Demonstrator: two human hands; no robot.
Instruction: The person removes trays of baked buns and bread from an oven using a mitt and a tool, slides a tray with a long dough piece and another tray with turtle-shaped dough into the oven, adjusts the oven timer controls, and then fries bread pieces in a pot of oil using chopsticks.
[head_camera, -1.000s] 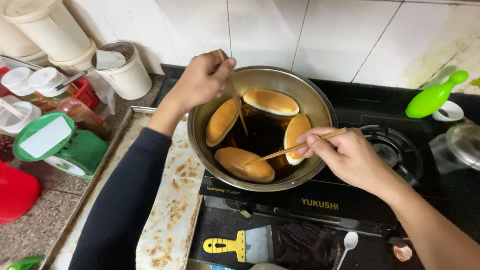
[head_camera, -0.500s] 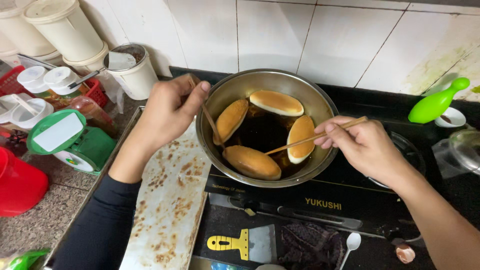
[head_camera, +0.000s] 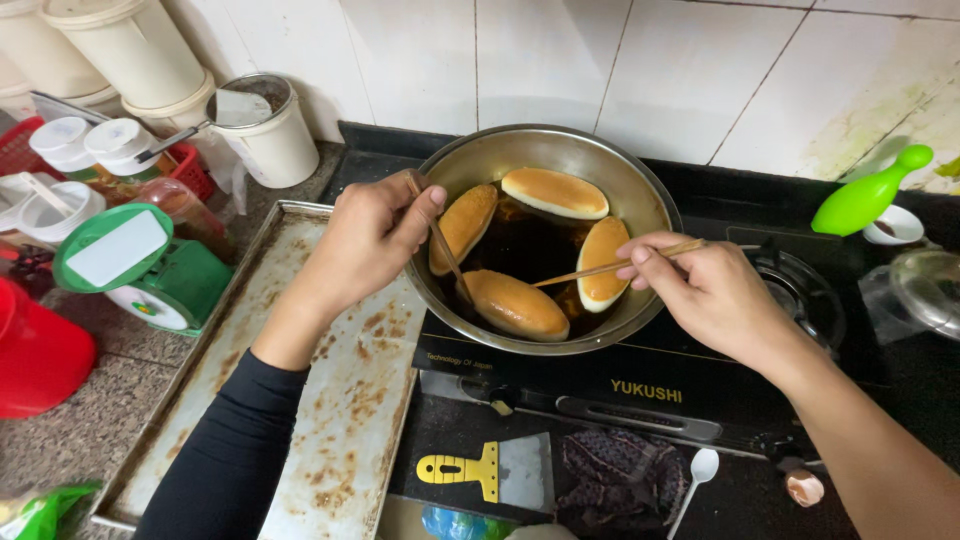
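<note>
Nearest, a yellow-handled scraper (head_camera: 487, 470) and a white spoon (head_camera: 696, 480) lie on the black stove (head_camera: 650, 390), the spoon's handle cut off below. A stained metal tray (head_camera: 340, 420) sits left on the worktop (head_camera: 80, 420). The left hand (head_camera: 370, 240), grip closed on one chopstick (head_camera: 440, 240), rests at the rim of the metal pan (head_camera: 600, 165). The right hand (head_camera: 710, 290), grip closed on the other chopstick (head_camera: 610, 266), reaches in from the right. Four browned buns (head_camera: 555, 192) lie in dark oil; both chopstick tips are hard to make out among them. A green scale (head_camera: 140, 265) and white tubs (head_camera: 130, 50) stand beyond.
</note>
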